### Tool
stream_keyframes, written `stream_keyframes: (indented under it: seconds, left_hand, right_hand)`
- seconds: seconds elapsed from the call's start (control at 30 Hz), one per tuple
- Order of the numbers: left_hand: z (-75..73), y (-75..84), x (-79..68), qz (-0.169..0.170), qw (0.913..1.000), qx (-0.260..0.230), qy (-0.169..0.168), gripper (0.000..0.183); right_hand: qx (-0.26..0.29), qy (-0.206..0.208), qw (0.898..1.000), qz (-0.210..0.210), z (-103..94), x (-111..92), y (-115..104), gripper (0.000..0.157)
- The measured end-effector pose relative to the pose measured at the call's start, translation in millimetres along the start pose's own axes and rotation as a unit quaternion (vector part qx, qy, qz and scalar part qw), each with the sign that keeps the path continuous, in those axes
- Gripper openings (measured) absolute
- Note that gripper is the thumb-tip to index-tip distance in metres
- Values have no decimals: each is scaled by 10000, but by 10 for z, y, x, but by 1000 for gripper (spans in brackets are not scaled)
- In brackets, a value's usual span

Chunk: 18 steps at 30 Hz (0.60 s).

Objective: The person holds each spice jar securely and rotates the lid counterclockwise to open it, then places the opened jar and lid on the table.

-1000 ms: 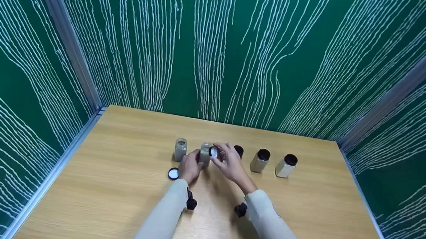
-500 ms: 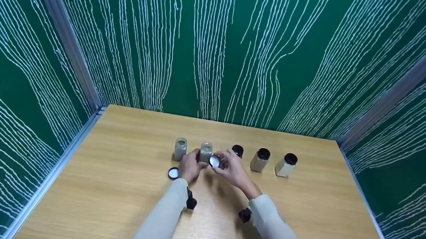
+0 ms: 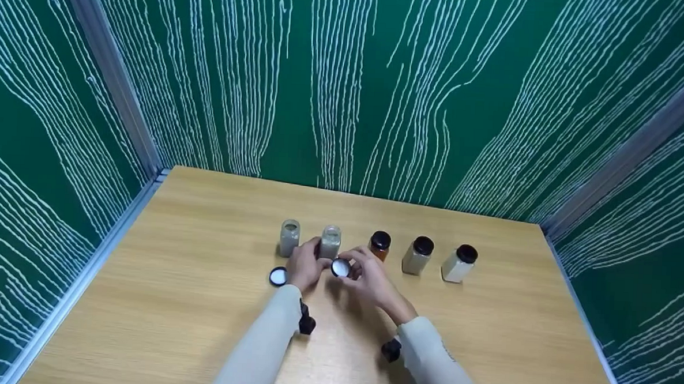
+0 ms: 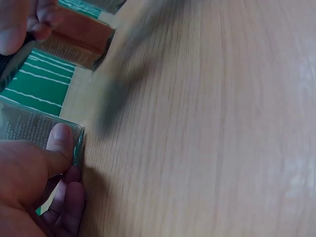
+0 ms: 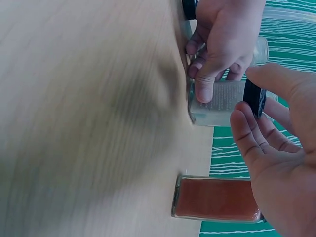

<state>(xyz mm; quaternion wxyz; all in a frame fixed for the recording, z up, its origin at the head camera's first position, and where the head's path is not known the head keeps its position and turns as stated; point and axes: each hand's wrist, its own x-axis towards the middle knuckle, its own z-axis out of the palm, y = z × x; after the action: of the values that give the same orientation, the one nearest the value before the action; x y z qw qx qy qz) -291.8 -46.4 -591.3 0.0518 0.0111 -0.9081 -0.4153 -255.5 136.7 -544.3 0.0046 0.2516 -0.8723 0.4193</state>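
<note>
My left hand (image 3: 306,265) grips the lower part of an uncapped glass spice jar (image 3: 330,242) that stands upright on the table. In the left wrist view its thumb presses the printed label near the base. My right hand (image 3: 371,277) pinches a black screw cap (image 3: 340,267) between thumb and fingers, its white inner side facing up toward the head view. The cap is just in front of the jar and apart from its mouth. Another uncapped jar (image 3: 289,237) stands to the left, and a second black cap (image 3: 278,276) lies white side up beside my left wrist.
Three capped jars stand in a row to the right: one with orange-red contents (image 3: 380,245), a greyish one (image 3: 418,255) and a whitish one (image 3: 459,263). Green walls with white wavy lines surround the wooden table (image 3: 198,301) at the back and sides.
My right hand has carried the cap down from beside the jar's rim to a spot near its base, turning it further upward. My left hand keeps its grip on the jar.
</note>
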Motion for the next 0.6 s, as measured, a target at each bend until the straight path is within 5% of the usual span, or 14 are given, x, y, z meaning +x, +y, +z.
stream_keyframes:
  seconds: [0.6]
  left_hand:
    - [-8, -4, -6, 9, 10000, -6, 1, 47]
  right_hand:
    - [-376, -356, 9986, 126, 181, -49, 41, 40]
